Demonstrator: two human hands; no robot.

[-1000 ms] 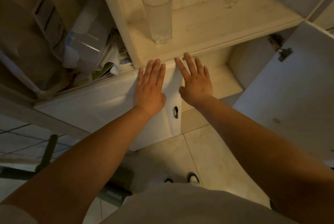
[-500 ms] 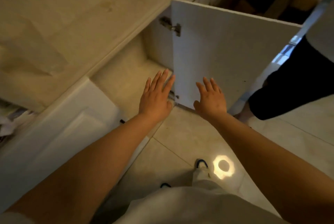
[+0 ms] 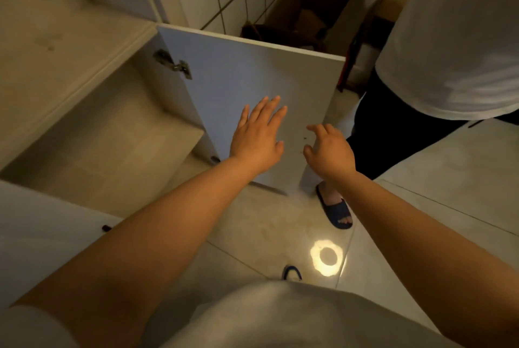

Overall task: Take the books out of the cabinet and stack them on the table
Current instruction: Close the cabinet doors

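The white cabinet (image 3: 92, 134) stands at the left with its right door (image 3: 247, 72) swung wide open. The compartment behind that door shows a bare shelf; no books are in view. My left hand (image 3: 257, 137) is held out flat with straight fingers in front of the open door's inner face. My right hand (image 3: 330, 149) hovers just right of it, fingers loosely curled, holding nothing. No table is in view.
Another person in a white shirt (image 3: 455, 38), dark trousers and a blue slipper (image 3: 335, 211) stands close at the right, just beyond the door. A cardboard box (image 3: 306, 19) sits by the tiled wall behind. The closed left cabinet door (image 3: 42, 235) is at lower left. Tiled floor lies below.
My view has swung right, away from the shelf with the glass and the cluttered compartment. Both hands moved right along the cabinet to the open door; my right fingers have curled loosely.
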